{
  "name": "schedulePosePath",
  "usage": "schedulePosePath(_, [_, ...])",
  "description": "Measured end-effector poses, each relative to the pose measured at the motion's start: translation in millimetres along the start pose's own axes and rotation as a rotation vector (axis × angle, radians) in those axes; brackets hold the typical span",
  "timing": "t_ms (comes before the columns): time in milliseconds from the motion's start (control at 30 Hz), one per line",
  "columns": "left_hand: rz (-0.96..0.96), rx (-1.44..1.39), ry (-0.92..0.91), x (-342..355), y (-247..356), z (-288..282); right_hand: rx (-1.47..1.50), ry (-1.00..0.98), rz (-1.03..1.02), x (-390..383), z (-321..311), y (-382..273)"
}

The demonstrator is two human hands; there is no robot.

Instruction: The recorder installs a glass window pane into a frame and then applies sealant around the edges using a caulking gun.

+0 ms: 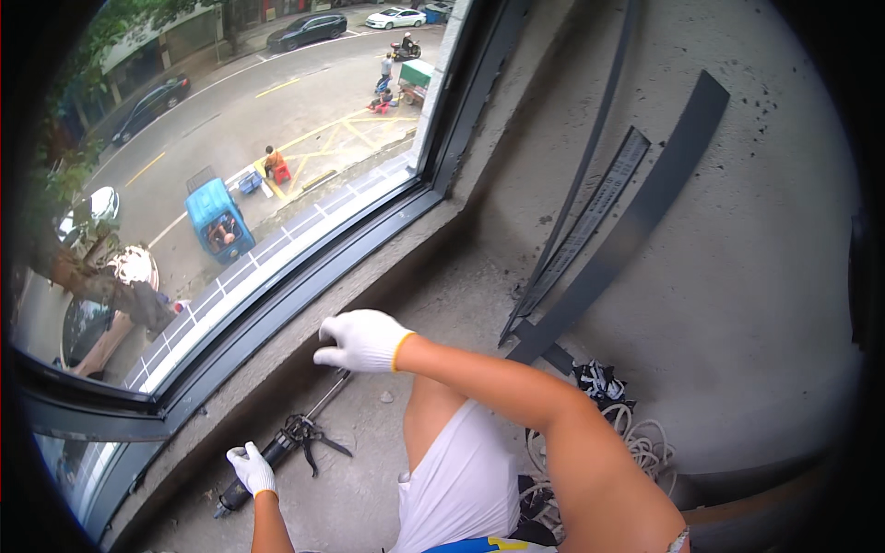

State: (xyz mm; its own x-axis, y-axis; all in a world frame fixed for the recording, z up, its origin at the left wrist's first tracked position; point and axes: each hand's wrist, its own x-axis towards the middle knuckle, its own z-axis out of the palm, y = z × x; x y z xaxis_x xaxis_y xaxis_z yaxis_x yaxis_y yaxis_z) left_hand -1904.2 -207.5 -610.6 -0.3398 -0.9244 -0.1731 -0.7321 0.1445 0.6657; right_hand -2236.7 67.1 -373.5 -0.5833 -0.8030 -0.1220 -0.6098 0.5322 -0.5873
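A black caulking gun [277,449] lies slanted on the concrete floor beside the low window ledge, its nozzle end toward the lower left. My left hand [253,470], in a white knit glove, is closed around its barrel. Toward the upper right runs the gun's thin metal rod [329,394], past the black handle and trigger. Above the rod's end hovers my right hand [364,341], also gloved, fingers bent and the thumb standing apart. Nothing shows between its fingers; the palm side is hidden.
Dark metal strips [636,217] lean on the grey wall at right. Coiled pale rope [645,442] and a dark bundle [601,382] lie beside my leg. A dark window frame [295,300] borders the ledge, with a street below outside. One small stone [386,397] sits on the floor.
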Motion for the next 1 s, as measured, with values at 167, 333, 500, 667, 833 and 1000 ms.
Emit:
schedulePosePath(167, [0.077, -0.048, 0.005, -14.2, 56.2, -4.7, -0.115, 1.501, 0.227, -144.6, -165.9, 79.3])
schedulePosePath(333, [0.174, -0.025, 0.026, -40.8, 100.7, -8.8, -0.515, 1.731, 0.775, -241.7, -251.5, 160.8])
schedulePosePath(500, [0.211, -0.048, 0.014, -56.1, 160.0, -21.1, -0.365, 1.612, 0.987, -237.1, -260.3, 201.7])
schedulePosePath(667, [0.449, -0.093, 0.025, -47.5, 214.2, -37.9, -0.035, 1.665, 0.718, -247.3, -253.0, 195.7])
schedulePosePath(833, [0.51, -0.401, -0.217, -65.6, 278.6, -40.9, 0.952, 0.981, -0.196, -284.1, -261.7, 157.7])
schedulePosePath(1000, [0.655, -0.557, -0.492, -115.3, 366.0, -56.1, 1.115, 0.692, -0.155, -274.6, -252.5, 108.3])
